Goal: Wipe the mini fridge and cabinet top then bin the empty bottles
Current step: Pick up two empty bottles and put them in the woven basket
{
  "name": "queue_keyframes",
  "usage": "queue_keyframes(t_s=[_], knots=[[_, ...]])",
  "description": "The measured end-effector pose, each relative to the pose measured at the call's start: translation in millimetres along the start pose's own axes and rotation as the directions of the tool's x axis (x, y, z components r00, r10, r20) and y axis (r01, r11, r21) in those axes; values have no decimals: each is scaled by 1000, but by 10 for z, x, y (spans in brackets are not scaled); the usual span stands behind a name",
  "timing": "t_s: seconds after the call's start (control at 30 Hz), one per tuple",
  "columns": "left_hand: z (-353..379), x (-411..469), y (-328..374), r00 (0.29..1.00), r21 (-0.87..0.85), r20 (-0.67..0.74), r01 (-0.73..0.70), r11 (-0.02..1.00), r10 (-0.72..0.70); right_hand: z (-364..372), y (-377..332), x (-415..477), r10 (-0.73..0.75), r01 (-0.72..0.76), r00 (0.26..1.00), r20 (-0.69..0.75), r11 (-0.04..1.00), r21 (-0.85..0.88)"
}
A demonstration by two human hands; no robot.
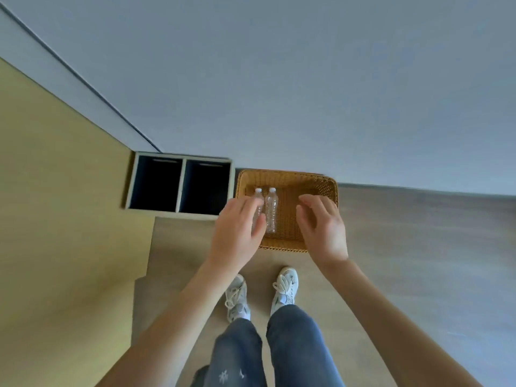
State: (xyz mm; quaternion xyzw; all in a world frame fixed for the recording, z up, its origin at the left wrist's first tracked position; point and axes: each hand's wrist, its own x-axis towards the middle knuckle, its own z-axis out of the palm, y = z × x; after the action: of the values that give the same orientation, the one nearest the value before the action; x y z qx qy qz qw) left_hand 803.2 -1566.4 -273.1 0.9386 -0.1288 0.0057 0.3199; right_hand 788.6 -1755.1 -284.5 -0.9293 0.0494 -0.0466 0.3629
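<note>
The basket [332, 188] stands on the floor [405, 247] against the wall [279, 93]. The two-compartment box [182, 185] is just beside it on the left, behind the cabinet top [55, 219]. The left bottle [258, 195] and right bottle [271, 210] sit side by side in the basket's left part. The person's shoes [284, 286] stand before its near rim.

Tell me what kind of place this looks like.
Probably an indoor living space, maybe a hotel room: a wicker basket holding two clear plastic bottles, a two-compartment bin, wood-look floor and plain wall.
</note>
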Motion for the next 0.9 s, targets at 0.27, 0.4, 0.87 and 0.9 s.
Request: queue_keyframes(t_s=[0.27,0.4,0.87,0.9], knots=[[-1859,-390,1163,974,202,-89,-185,962,207,-1501,-1411,-492,-177,162,980,-91,975,-153],[-2172,-751,1338,964,227,-79,-232,946,256,-1773,-1704,-841,-209,179,974,-87,947,-267],[-2468,-1619,1514,948,276,-110,-260,926,299,-1927,-2050,-1742,-201,167,970,-135,959,-230],[-2492,-1691,1563,945,280,-124,-258,925,302,-1964,-2057,-1814,-209,174,967,-143,959,-222]])
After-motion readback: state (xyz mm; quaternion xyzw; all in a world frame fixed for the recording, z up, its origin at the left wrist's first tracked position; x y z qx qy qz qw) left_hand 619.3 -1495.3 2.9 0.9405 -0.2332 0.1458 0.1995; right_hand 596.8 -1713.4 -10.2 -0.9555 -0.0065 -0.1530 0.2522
